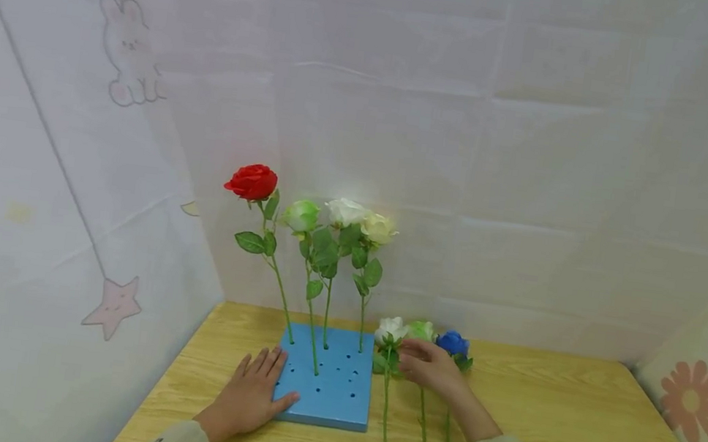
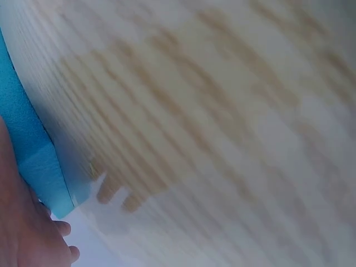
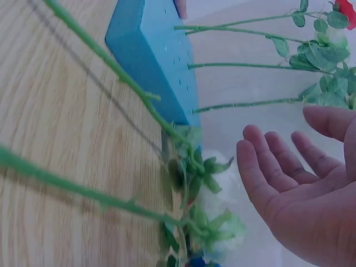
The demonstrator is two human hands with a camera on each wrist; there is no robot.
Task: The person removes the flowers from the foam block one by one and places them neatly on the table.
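Observation:
My left hand (image 1: 249,391) rests with spread fingers on the left side of a blue foam block (image 1: 334,409) full of small holes. Four artificial roses stand in it: a red rose (image 1: 252,182), a green-white rose (image 1: 301,215), a white rose (image 1: 345,211) and a cream rose (image 1: 379,228). To the block's right, my right hand (image 1: 432,368) hovers over the lying flowers, beside the heads of a white rose (image 1: 392,330) and a pale green rose (image 1: 421,330). In the right wrist view its fingers (image 3: 272,167) are loosely bent, with nothing between them.
A blue rose (image 1: 452,342) lies at the right of the lying row, its stem pointing to the table's front. The wooden table (image 1: 580,433) extends right. A pale curtain (image 1: 529,198) hangs behind, and a printed cloth (image 1: 30,211) on the left.

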